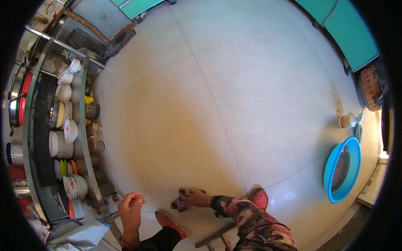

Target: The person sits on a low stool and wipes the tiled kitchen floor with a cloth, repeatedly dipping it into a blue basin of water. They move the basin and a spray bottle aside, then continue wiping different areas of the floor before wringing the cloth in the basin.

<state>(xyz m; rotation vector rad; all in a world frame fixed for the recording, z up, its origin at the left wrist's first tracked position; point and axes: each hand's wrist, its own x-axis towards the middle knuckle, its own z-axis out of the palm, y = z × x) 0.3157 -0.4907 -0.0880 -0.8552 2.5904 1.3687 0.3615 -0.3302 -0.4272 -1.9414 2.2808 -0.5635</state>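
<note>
Low at the centre, my right hand (196, 198) is closed on a crumpled dark brown cloth (179, 203) against the pale tiled floor (167, 138). The floral sleeve on that arm reaches in from the lower edge. My left hand (131, 207) is raised near the shelf's front corner, its fingers loosely bent and nothing visible in them. Between the hands is one red shoe (171, 224); the other red shoe (259, 198) is right of the cloth.
On the left, a metal shelf (93, 175) holds stacked bowls (75, 187) and plates (60, 144). A blue basin (355, 167) with dark water stands at right, near a white bottle (346, 121). Green cabinets (351, 37) line the back. A wooden stool (215, 235) is below me.
</note>
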